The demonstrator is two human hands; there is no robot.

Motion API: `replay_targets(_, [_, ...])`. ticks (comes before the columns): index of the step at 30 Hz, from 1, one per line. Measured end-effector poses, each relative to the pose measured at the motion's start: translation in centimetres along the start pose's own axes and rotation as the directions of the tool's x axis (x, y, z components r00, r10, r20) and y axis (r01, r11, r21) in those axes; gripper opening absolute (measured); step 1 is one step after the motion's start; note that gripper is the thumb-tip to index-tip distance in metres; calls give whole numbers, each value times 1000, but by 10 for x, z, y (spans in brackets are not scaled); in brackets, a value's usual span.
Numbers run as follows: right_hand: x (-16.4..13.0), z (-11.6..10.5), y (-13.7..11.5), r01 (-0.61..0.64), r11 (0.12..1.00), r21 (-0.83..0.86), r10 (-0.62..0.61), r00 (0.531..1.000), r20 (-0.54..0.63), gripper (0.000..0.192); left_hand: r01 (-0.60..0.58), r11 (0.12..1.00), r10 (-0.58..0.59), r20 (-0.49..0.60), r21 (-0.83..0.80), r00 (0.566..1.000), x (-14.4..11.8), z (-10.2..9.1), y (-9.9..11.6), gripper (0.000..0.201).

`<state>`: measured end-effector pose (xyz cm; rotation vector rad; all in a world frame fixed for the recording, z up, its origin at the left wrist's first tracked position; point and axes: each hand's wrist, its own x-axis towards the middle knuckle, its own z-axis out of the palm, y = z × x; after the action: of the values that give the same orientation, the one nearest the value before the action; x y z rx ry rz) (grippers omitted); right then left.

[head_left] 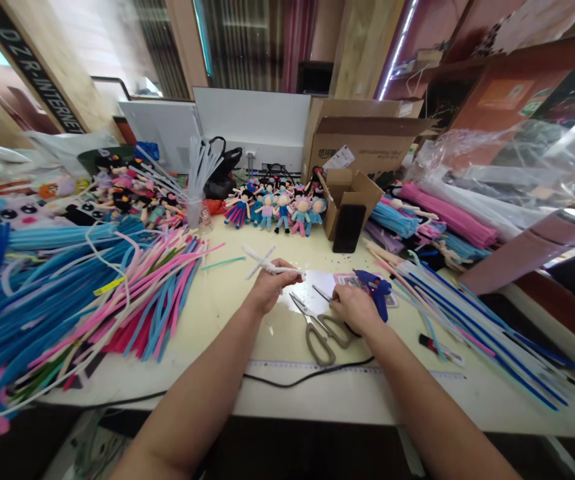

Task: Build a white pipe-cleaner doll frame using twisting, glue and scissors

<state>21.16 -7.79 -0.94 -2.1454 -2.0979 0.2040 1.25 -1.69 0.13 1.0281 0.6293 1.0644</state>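
Near the middle of the table, my left hand (267, 292) is closed around a white fuzzy pipe-cleaner piece (258, 260) with crossed arms, one end sticking out to the right past the fingertips. My right hand (356, 308) grips a slim pointed metal tool (321, 293); most of it is hidden in the fingers, so its kind is unclear. Just below lie open scissors (320, 343) with grey-brown handles. A blue glue gun (378, 293) rests behind my right hand. Under the tool's tip is a white sheet (320, 281).
Bundles of coloured pipe cleaners (62, 293) cover the left side, and more (472, 320) lie at right. Small dolls (282, 212) stand at the back beside a black phone (349, 228) and cardboard boxes (367, 143). A black cable (292, 383) and a ruler (417, 373) run along the front.
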Motion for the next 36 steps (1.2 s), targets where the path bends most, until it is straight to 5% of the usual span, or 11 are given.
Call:
replay_targets(8, [8,-15,6,11,968,252,-17,1000,23,16,-7,996,6,-10,-93,1000,5,-8,1,18])
replay_targets(16, [3,-35,-22,355,776,521,-321,934,-159,8,2,988,-15,-88,-152,996,7,-12,2,18])
replay_targets(26, [0,-14,-23,469,882,-45,-452,815,-364,21,44,994,-50,-57,-104,997,5,-6,-1,18])
replay_targets(36, [-4,-17,-24,449,888,103,-371,830,-417,22,26,1000,-26,-17,-16,1000,2,-3,1,14])
